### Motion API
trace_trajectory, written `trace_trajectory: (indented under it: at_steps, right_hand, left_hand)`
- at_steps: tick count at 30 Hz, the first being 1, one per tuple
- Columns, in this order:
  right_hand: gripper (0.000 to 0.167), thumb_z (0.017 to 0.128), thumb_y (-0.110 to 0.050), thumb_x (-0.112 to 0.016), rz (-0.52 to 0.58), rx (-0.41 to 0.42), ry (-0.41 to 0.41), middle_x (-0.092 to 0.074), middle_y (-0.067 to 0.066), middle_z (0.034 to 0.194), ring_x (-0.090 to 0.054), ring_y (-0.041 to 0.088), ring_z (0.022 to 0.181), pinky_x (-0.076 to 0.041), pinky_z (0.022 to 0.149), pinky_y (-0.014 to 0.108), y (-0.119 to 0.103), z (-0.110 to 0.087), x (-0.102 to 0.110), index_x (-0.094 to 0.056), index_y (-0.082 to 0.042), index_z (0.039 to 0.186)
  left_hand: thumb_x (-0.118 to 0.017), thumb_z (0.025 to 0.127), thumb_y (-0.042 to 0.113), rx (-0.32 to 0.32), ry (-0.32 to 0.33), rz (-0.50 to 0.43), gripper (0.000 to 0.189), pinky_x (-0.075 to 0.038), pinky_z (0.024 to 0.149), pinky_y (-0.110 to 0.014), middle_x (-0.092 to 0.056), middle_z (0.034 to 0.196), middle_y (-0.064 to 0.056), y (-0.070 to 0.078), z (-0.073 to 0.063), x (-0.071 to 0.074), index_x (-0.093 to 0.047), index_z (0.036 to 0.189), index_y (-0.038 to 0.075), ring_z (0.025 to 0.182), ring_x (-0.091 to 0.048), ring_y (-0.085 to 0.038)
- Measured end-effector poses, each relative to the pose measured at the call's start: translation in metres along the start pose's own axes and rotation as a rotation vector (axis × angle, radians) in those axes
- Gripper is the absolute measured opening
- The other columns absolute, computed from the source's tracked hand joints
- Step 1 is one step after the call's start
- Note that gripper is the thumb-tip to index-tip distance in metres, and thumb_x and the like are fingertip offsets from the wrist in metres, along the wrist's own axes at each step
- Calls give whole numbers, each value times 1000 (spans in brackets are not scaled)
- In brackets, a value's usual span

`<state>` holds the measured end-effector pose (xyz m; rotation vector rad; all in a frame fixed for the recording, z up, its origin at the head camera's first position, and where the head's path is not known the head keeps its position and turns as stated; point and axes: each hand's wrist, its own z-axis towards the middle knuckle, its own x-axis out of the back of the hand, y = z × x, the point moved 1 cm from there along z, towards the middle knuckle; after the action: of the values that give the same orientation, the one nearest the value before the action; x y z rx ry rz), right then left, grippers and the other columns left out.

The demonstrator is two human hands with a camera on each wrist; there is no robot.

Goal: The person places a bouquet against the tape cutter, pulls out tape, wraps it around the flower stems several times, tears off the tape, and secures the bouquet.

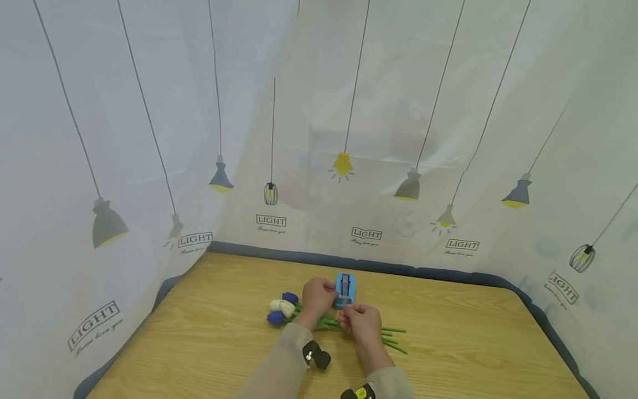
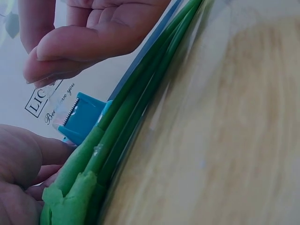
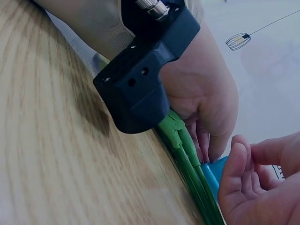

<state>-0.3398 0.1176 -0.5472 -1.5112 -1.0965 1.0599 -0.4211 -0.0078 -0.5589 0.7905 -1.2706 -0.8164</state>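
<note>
A blue tape dispenser (image 1: 351, 288) stands on the table, its serrated cutter (image 2: 71, 111) facing me. My left hand (image 1: 318, 299) grips its left side with the fingertips. Just in front of the cutter, my right hand (image 1: 363, 324) has thumb and forefinger pinched together, apparently on a bit of clear tape that is barely visible. Under both wrists lies a bunch of tulips; its blue and white heads (image 1: 286, 307) stick out to the left. The green stems (image 2: 124, 110) run to the right beneath my right hand, which hides their middle.
The wooden table (image 1: 478, 343) has a dark blue padded edge (image 1: 379, 266) along its back and sides. A pale curtain (image 1: 319, 111) printed with lamps hangs behind it. Wrist cameras (image 1: 317, 356) sit on both forearms, close to the stems.
</note>
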Motion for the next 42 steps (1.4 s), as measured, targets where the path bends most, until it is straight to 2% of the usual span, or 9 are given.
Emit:
trace_trajectory:
  at_steps: [25, 34, 42]
  right_hand:
    - [14, 102, -3, -66, -12, 29, -7, -73, 4, 74, -68, 8, 63, -59, 58, 20, 1, -11, 1, -69, 7, 94]
    - [11, 101, -2, -67, -5, 18, -19, -72, 3, 74, -69, 8, 64, -61, 59, 21, 2, -10, 2, -69, 7, 95]
    - [19, 102, -4, -67, -7, -19, -46, -75, 8, 81, -70, 8, 67, -61, 61, 21, -12, -14, 10, -67, 13, 107]
  left_hand:
    - [-83, 90, 9, -11, -2, -10, 12, -64, 74, -38, -79, 92, -7, -3, 2, -3, -80, 101, 4, 84, -73, -20]
    - [-83, 89, 9, -16, 20, -2, 10, -64, 77, -41, -79, 94, -7, -2, 1, 1, -81, 98, 5, 88, -73, -23]
    - [-84, 89, 11, -9, 2, 2, 12, -63, 74, -36, -79, 91, -5, -6, 5, -4, -81, 100, 5, 84, -72, -18]
